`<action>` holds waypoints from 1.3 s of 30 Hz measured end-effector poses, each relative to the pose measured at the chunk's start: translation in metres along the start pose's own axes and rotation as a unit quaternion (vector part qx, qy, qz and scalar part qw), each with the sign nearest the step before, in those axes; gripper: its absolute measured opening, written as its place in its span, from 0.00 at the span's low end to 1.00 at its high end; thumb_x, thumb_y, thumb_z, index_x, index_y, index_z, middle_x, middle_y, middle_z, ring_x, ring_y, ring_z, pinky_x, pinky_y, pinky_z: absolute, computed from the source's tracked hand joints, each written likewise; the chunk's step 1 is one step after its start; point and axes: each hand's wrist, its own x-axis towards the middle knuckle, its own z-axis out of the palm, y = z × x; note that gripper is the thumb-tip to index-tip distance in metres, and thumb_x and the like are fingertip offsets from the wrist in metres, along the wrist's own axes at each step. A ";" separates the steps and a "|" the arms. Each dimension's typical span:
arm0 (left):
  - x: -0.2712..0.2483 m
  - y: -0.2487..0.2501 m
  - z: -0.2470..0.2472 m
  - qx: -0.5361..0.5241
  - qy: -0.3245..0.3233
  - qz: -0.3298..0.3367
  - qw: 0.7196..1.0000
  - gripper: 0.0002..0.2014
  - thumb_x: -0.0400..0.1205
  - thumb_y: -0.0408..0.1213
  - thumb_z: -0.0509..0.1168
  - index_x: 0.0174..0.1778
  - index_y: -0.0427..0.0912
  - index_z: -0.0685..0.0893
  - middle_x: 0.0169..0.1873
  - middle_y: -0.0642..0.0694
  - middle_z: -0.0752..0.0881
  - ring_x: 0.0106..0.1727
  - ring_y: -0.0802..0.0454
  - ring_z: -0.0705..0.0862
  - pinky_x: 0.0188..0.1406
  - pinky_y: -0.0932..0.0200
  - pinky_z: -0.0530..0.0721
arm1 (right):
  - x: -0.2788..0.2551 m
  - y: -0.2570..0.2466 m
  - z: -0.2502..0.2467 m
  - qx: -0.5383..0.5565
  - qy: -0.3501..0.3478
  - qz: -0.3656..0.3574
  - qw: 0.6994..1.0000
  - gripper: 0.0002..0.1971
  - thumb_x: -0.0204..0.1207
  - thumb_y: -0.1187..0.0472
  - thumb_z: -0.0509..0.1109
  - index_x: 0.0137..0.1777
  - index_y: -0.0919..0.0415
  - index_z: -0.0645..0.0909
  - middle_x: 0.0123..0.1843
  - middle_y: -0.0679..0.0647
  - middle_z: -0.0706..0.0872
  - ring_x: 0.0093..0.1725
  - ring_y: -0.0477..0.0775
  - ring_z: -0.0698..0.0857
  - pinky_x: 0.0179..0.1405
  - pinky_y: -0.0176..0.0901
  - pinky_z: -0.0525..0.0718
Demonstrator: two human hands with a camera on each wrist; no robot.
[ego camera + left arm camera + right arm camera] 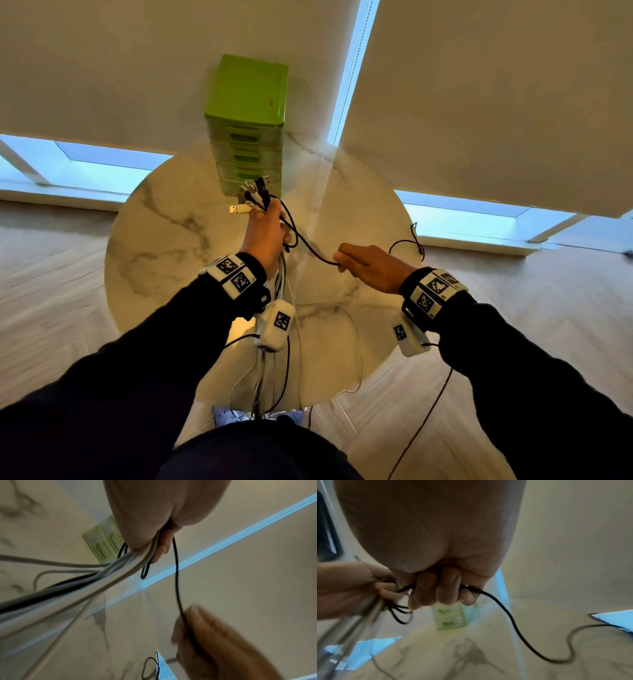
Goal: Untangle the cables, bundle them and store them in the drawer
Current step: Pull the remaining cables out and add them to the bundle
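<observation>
My left hand point(270, 228) grips a bundle of white and black cables point(96, 580) above the round marble table point(164, 222). Their USB plugs point(251, 193) fan out above the fist, and the cable tails point(274, 370) hang down past the table's near edge. A thin black cable point(308, 245) runs from that fist to my right hand point(363, 263), which holds it with curled fingers point(448, 586). Beyond the right hand the black cable point(522, 635) trails in a loop over the tabletop toward the right rim. The green drawer unit point(250, 123) stands at the table's far side, its drawers closed.
Pale roller blinds point(479, 85) hang behind the table, with strips of window showing under and between them. Light wood floor point(51, 274) surrounds the table on both sides. Black wires from the wrist cameras dangle below my arms.
</observation>
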 end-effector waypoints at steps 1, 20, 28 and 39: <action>0.001 0.002 0.004 -0.009 -0.003 -0.003 1.000 0.06 0.89 0.37 0.58 0.46 0.42 0.71 0.31 0.50 0.72 0.20 0.57 0.63 0.21 0.61 0.67 | -0.011 0.017 0.000 -0.005 0.013 0.020 1.000 0.19 0.89 0.41 0.51 0.42 0.48 0.76 0.38 0.43 0.83 0.41 0.48 0.81 0.50 0.46 0.78; -0.086 -0.049 0.120 0.082 -0.288 -0.033 0.953 0.15 0.92 0.41 0.57 0.38 0.44 0.73 0.30 0.48 0.70 0.24 0.57 0.65 0.30 0.56 0.65 | -0.132 0.087 0.032 0.142 0.118 0.322 0.929 0.12 0.83 0.62 0.59 0.64 0.51 0.66 0.44 0.60 0.88 0.32 0.56 0.88 0.47 0.54 0.88; -0.110 -0.069 0.136 0.174 -0.380 -0.015 0.908 0.14 0.91 0.44 0.57 0.40 0.46 0.68 0.28 0.49 0.61 0.25 0.55 0.61 0.28 0.57 0.63 | -0.154 0.060 0.046 0.224 0.185 0.203 0.935 0.17 0.79 0.55 0.74 0.65 0.54 0.76 0.39 0.51 0.81 0.34 0.44 0.78 0.38 0.37 0.78; -0.095 -0.067 0.128 0.143 -0.344 -0.039 0.927 0.15 0.91 0.47 0.57 0.41 0.46 0.69 0.29 0.50 0.64 0.24 0.57 0.62 0.28 0.58 0.63 | -0.178 0.070 0.032 0.080 0.280 0.283 0.914 0.14 0.88 0.45 0.56 0.48 0.53 0.73 0.40 0.53 0.84 0.38 0.55 0.82 0.43 0.48 0.79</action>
